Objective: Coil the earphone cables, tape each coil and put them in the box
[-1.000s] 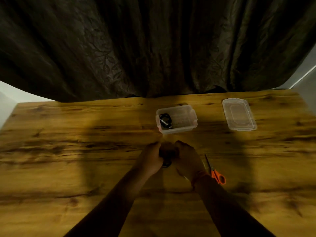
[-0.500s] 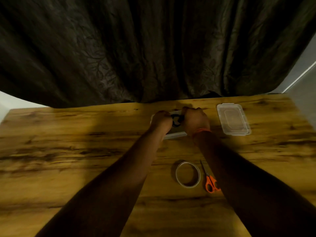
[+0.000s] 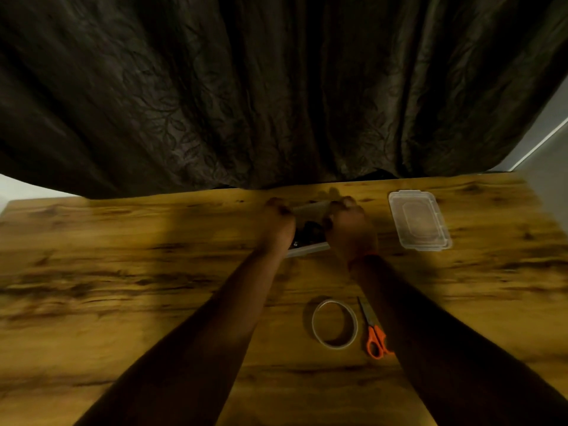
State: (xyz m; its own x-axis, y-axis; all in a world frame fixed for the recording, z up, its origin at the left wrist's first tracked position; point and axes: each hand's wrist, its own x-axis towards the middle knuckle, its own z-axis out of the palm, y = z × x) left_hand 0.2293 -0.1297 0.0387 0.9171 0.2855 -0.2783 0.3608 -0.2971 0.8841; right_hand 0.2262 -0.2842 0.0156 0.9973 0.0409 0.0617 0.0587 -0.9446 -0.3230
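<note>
Box [image 3: 307, 249] is the landmark: clear plastic, open, long axis running left-right with a slight tilt, sitting on the tabletop [image 3: 123, 272] near its far edge. Inside it, dark earphone coils [image 3: 310, 230] show between the two hands; count and orientation too blurred to tell. Left hand [image 3: 278, 224] sits over the box's left end, fingers curled at the far rim. Right hand [image 3: 349, 226] is over the right end, fingers curled; whether either hand pinches a coil or only the box wall, can't tell. Lid [image 3: 418, 223] lies flat well right of the box, long axis pointing away. Tape roll [image 3: 334, 323] lies flat nearer the person than the box, orange-handled scissors [image 3: 373, 332] just beside the roll's right, blades pointing toward the box.
</note>
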